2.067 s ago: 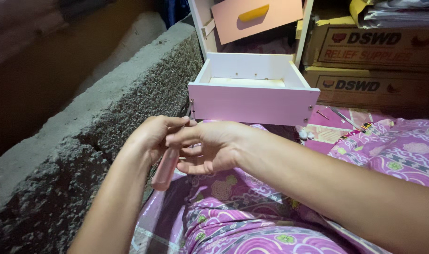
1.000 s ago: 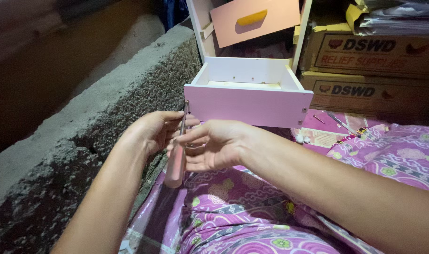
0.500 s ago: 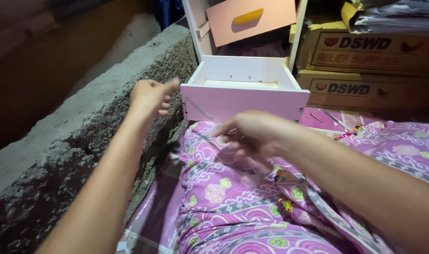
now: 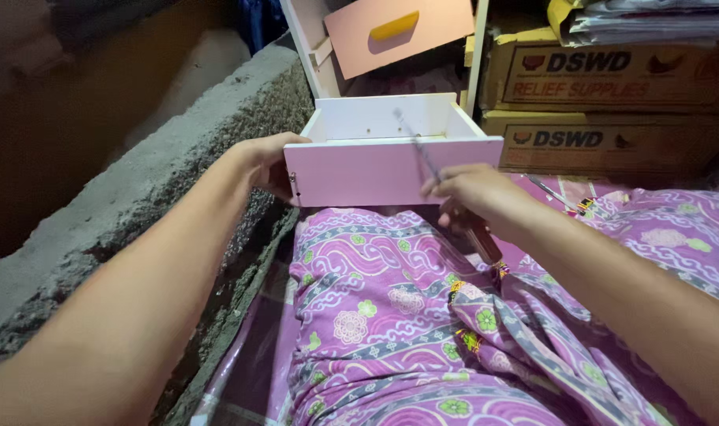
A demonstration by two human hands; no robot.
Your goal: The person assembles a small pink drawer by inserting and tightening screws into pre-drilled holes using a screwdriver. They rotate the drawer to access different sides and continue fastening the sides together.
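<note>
A small white drawer with a pink front panel (image 4: 375,170) rests on my lap. My left hand (image 4: 268,162) grips the drawer's left front corner. My right hand (image 4: 474,197) is closed around a screwdriver with a reddish translucent handle (image 4: 481,237). Its thin metal shaft (image 4: 418,146) points up across the drawer's front, towards the inside of the drawer. The shaft is blurred and its tip cannot be made out.
A rough concrete ledge (image 4: 138,205) runs along the left. Behind the drawer stands a white cabinet frame (image 4: 304,47) with a loose pink drawer front (image 4: 399,31). Stacked cardboard boxes (image 4: 612,102) sit at right. Pink patterned cloth (image 4: 391,315) covers my lap. Another thin tool (image 4: 552,193) lies on the cloth.
My hands have parted from holding the screwdriver together. The left went to the drawer's left corner; the right carried the screwdriver to the drawer's front, shaft raised.
</note>
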